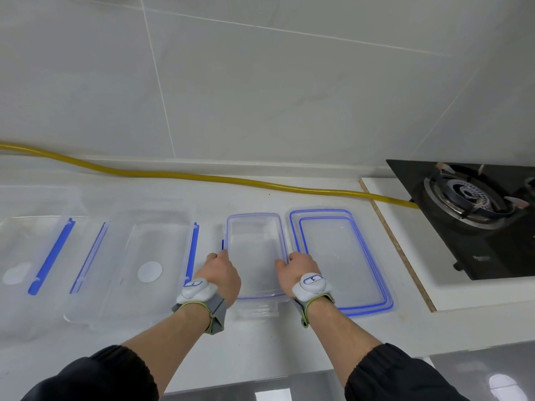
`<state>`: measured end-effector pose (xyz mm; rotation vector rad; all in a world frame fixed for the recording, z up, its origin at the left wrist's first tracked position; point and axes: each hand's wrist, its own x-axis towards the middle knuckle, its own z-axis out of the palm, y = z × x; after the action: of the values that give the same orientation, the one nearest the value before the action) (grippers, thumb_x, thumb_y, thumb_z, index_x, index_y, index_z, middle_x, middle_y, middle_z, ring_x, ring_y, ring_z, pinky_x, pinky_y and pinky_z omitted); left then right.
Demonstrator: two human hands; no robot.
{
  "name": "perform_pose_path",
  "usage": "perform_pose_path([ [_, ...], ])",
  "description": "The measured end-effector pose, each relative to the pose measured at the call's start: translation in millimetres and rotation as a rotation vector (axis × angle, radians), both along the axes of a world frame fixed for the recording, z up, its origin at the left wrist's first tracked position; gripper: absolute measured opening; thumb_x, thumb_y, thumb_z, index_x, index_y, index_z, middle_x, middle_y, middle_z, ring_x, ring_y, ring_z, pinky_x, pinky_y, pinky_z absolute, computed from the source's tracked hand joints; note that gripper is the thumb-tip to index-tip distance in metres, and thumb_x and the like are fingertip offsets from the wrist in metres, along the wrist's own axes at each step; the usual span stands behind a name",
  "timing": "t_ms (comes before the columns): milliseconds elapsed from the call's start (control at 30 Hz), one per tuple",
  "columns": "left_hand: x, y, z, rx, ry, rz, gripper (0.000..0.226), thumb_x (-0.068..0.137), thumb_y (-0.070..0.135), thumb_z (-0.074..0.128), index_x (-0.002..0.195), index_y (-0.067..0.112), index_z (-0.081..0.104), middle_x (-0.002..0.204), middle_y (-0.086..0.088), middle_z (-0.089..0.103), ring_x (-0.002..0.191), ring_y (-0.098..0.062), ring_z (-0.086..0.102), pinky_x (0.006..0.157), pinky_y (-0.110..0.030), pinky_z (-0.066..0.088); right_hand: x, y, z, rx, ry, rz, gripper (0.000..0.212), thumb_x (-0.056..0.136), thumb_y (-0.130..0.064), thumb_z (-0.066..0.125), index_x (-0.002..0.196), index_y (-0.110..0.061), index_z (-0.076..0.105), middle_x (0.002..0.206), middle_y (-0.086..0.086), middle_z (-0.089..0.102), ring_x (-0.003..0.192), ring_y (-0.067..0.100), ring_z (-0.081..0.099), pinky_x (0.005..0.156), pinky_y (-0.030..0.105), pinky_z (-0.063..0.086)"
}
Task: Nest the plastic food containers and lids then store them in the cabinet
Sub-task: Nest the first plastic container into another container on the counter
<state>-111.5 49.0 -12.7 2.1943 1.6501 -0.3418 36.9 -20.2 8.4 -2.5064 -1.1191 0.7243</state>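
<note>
A small clear lid with a blue seal [254,235] lies flat in the middle of the white counter [260,192]. My left hand [221,274] grips its left edge and my right hand [299,270] grips its right edge. To its right lie larger clear lids with blue seals [344,256], stacked one on the other. Left of my hands stands a clear container [150,256] with blue side clips and a round white sticker. A second clear container [31,256] with a blue clip sits at the far left, partly cut off by the frame.
A yellow hose [202,178] runs along the back of the counter toward a black gas stove [469,218] at the right. A tiled wall rises behind. The counter's front edge [260,380] is just under my forearms, with dark cabinet fronts below.
</note>
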Motion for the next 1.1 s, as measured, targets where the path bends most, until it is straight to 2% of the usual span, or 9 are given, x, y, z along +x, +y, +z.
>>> perform_pose_path([
  [200, 0, 0, 11, -0.006, -0.175, 0.13, 0.03, 0.093, 0.008, 0.038, 0.121, 0.012, 0.049, 0.126, -0.005, 0.044, 0.111, -0.02, 0.051, 0.091, -0.032, 0.049, 5, -1, -5, 0.002, 0.057, -0.025, 0.043, 0.087, -0.036, 0.05, 0.054, -0.02, 0.028, 0.056, -0.002, 0.032, 0.051, 0.017, 0.034, 0.045, 0.024, 0.023],
  [367, 2, -5, 17, -0.067, -0.469, 0.441, 0.034, 0.095, 0.014, 0.038, 0.129, 0.014, 0.039, 0.123, -0.016, 0.05, 0.103, -0.031, 0.053, 0.092, -0.04, 0.046, 7, 3, -3, -0.044, 0.223, -0.041, 0.03, 0.09, -0.034, 0.05, 0.071, -0.01, 0.045, 0.072, 0.001, 0.043, 0.068, 0.022, 0.044, 0.066, 0.025, 0.035],
  [467, 8, -1, 20, -0.143, -0.616, 0.547, 0.007, 0.095, 0.015, 0.037, 0.1, 0.014, 0.04, 0.097, -0.016, 0.052, 0.084, -0.027, 0.048, 0.081, -0.039, 0.042, 6, 13, 2, -0.11, 0.25, -0.05, 0.039, 0.092, -0.022, 0.047, 0.059, -0.013, 0.028, 0.062, 0.0, 0.031, 0.057, 0.017, 0.034, 0.053, 0.025, 0.028],
  [533, 10, 4, 19, -0.197, -0.654, 0.598, 0.022, 0.098, 0.022, 0.037, 0.078, 0.015, 0.034, 0.087, -0.01, 0.045, 0.078, -0.023, 0.042, 0.078, -0.031, 0.032, 7, 19, 2, -0.131, 0.284, -0.057, 0.038, 0.09, -0.019, 0.048, 0.059, -0.013, 0.028, 0.062, 0.001, 0.031, 0.053, 0.013, 0.031, 0.047, 0.024, 0.023],
  [600, 8, 9, 14, -0.227, -0.635, 0.612, 0.027, 0.098, 0.028, 0.038, 0.084, 0.005, 0.042, 0.095, -0.011, 0.047, 0.084, -0.026, 0.044, 0.079, -0.03, 0.032, 12, 19, -2, -0.13, 0.32, -0.096, 0.034, 0.087, -0.021, 0.054, 0.061, -0.011, 0.034, 0.063, 0.002, 0.036, 0.055, 0.016, 0.037, 0.052, 0.024, 0.03],
  [733, 2, 11, 13, -0.195, -0.564, 0.568, 0.041, 0.091, 0.037, 0.047, 0.108, 0.0, 0.053, 0.105, -0.019, 0.06, 0.09, -0.036, 0.058, 0.086, -0.041, 0.05, 21, 14, -6, -0.076, 0.342, -0.184, 0.035, 0.078, -0.031, 0.067, 0.098, -0.004, 0.057, 0.091, 0.013, 0.06, 0.081, 0.026, 0.06, 0.078, 0.034, 0.05],
  [833, 5, 11, 16, -0.133, -0.502, 0.54, 0.037, 0.09, 0.035, 0.048, 0.105, 0.002, 0.054, 0.111, -0.02, 0.058, 0.095, -0.038, 0.058, 0.09, -0.046, 0.049, 23, 19, -2, -0.109, 0.342, -0.134, 0.063, 0.082, -0.025, 0.064, 0.134, 0.003, 0.04, 0.134, 0.019, 0.052, 0.118, 0.032, 0.055, 0.1, 0.037, 0.044],
  [1000, 10, 5, 12, -0.045, -0.507, 0.443, 0.028, 0.095, 0.022, 0.041, 0.108, 0.0, 0.053, 0.113, -0.023, 0.056, 0.101, -0.039, 0.055, 0.083, -0.042, 0.045, 15, 18, -1, -0.039, 0.378, -0.115, 0.053, 0.087, -0.012, 0.056, 0.134, 0.005, 0.039, 0.14, 0.022, 0.045, 0.128, 0.035, 0.045, 0.108, 0.044, 0.037],
  [1100, 9, 7, 8, -0.075, -0.548, 0.478, 0.024, 0.096, 0.022, 0.038, 0.102, 0.003, 0.051, 0.106, -0.019, 0.058, 0.087, -0.034, 0.055, 0.08, -0.04, 0.046, 15, 15, -7, 0.018, 0.437, -0.157, 0.056, 0.086, -0.009, 0.056, 0.135, 0.008, 0.034, 0.141, 0.025, 0.042, 0.128, 0.039, 0.043, 0.107, 0.046, 0.036],
])
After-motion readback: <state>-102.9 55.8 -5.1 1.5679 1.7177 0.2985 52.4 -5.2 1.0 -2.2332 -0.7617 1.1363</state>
